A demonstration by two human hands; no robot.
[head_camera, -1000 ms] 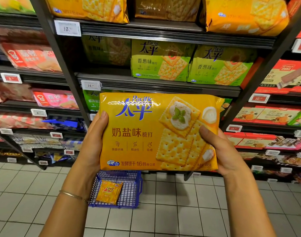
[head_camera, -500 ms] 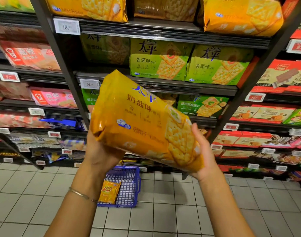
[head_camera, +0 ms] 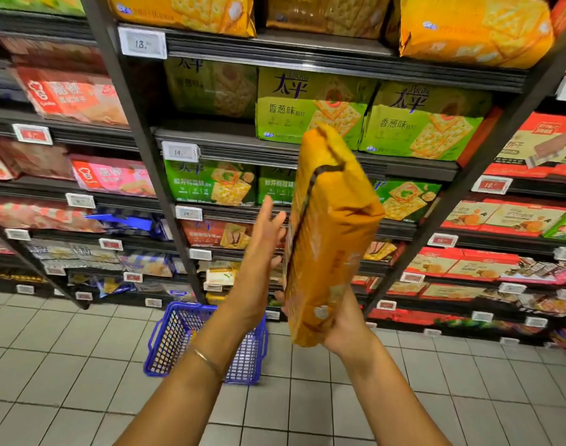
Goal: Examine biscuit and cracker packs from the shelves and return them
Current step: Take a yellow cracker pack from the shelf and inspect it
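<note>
A large yellow cracker pack (head_camera: 330, 233) stands on end in front of the shelves, turned so its back seam and side face me. My right hand (head_camera: 342, 323) grips its lower end from beneath. My left hand (head_camera: 262, 249) is just left of the pack with fingers straight and spread; whether it touches the pack I cannot tell. More yellow packs (head_camera: 474, 27) of the same kind sit on the top shelf, and green cracker packs (head_camera: 310, 107) fill the shelf below.
A blue wire basket (head_camera: 166, 342) stands on the tiled floor under my left forearm. Black shelf uprights (head_camera: 140, 133) frame the bay. Red and pink biscuit packs (head_camera: 72, 94) lie left, red boxes (head_camera: 539, 146) right.
The pack has swung from facing me flat to standing on end. My left hand has let go of it and opened; my right hand has shifted to its lower end.
</note>
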